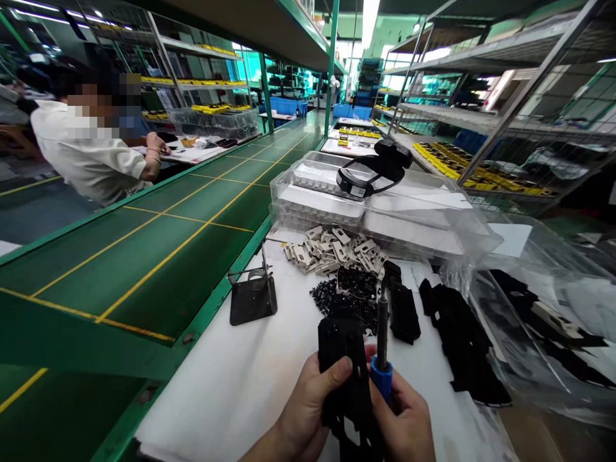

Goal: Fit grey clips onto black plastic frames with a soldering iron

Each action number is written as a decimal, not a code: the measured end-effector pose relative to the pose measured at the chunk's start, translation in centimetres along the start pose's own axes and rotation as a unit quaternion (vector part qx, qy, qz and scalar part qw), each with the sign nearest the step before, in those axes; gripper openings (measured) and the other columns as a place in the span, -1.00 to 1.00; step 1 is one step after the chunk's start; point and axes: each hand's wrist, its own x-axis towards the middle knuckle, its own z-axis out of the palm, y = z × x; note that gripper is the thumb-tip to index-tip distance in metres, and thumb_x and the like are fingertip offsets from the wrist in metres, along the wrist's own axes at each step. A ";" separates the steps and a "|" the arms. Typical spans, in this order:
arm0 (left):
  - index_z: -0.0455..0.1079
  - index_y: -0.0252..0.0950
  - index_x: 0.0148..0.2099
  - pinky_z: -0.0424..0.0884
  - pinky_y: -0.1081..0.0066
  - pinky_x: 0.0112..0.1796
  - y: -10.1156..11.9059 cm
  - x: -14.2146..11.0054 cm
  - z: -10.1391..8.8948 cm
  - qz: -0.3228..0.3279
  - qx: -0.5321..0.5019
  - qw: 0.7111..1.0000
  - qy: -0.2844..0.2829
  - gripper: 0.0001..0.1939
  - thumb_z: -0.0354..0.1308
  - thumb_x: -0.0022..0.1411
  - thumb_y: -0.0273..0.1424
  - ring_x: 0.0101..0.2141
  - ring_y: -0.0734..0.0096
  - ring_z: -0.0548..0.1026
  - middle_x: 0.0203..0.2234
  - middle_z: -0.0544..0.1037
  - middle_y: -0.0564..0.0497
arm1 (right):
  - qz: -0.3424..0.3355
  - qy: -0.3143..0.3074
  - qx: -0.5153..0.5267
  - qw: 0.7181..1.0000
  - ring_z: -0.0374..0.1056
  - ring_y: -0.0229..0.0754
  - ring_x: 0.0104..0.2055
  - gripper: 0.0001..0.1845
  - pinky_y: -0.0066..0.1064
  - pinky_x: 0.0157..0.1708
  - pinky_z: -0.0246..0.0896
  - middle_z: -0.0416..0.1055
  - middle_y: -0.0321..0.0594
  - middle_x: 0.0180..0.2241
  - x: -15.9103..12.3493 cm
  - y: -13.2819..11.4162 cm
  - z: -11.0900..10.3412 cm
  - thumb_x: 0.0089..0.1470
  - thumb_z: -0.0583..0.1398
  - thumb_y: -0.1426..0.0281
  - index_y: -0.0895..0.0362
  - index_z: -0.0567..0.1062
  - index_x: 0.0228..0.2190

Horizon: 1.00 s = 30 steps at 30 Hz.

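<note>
1. the left hand (308, 410) grips a black plastic frame (344, 366), thumb pressed on its face, near the front edge of the white bench (216, 398).
2. the right hand (404, 427) has its fingers clamped around a blue-handled screwdriver (382, 378), shaft upright, just beside the frame.
3. pale grey brackets (332, 250) and loose black pieces (344, 308) lie heaped toward the far edge, by stacked transparent plastic trays (317, 199).

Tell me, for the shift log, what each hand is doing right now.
Left hand: closed, holding a black plastic part.
Right hand: closed, holding a blue-handled tool.
</note>
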 end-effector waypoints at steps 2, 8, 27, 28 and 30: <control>0.52 -0.39 -0.12 0.42 0.36 -0.15 0.3 -0.2 0.1 0.004 0.001 1.000 0.017 -0.71 0.28 0.20 -0.29 -0.27 0.28 0.55 -0.31 0.61 -0.12 | -0.031 0.019 0.001 0.999 0.46 0.11 -0.08 -0.51 -0.31 -0.20 0.41 0.58 -0.07 -0.21 -0.2 0.3 -0.2 -0.04 0.29 -0.02 0.13 0.65 -0.29; 0.46 -0.35 -0.25 0.40 0.48 -0.42 0.6 -0.3 0.9 0.014 0.011 0.995 0.094 -0.76 0.26 0.21 -0.24 -0.47 0.44 0.48 -0.48 0.55 0.02 | 0.009 0.117 0.016 0.993 0.25 -0.24 -0.59 -0.49 -0.43 -0.58 0.21 0.42 -0.29 -0.58 -0.9 1.1 -0.4 -0.19 0.37 -0.03 0.13 0.60 -0.34; 0.46 -0.38 -0.06 0.41 0.38 -0.29 0.9 -1.3 1.1 0.044 0.118 0.989 0.082 -0.53 0.13 0.27 -0.05 -0.29 0.26 0.51 -0.25 0.59 -0.14 | -0.010 0.122 -0.053 0.991 0.47 0.00 -0.33 -0.52 -0.31 -0.34 0.39 0.59 -0.12 -0.36 -1.6 -0.8 1.3 -0.16 0.37 0.02 0.16 0.59 -0.34; 0.46 -0.38 -0.08 0.41 0.38 -0.30 1.0 -1.2 1.0 0.055 0.145 0.984 0.086 -0.53 0.14 0.26 -0.05 -0.30 0.25 0.50 -0.26 0.59 -0.13 | -0.017 0.110 -0.046 0.993 0.46 -0.03 -0.36 -0.54 -0.33 -0.35 0.39 0.58 -0.15 -0.38 -1.5 -0.5 1.4 -0.14 0.36 0.03 0.15 0.59 -0.34; 0.44 -0.39 -0.10 0.40 0.38 -0.29 1.3 -0.7 0.6 0.082 0.208 0.971 0.089 -0.55 0.14 0.25 -0.06 -0.30 0.26 0.47 -0.28 0.57 -0.11 | -0.019 0.080 -0.055 0.995 0.41 -0.12 -0.43 -0.58 -0.38 -0.40 0.35 0.53 -0.23 -0.48 -0.8 0.0 1.2 -0.10 0.35 0.03 0.14 0.56 -0.39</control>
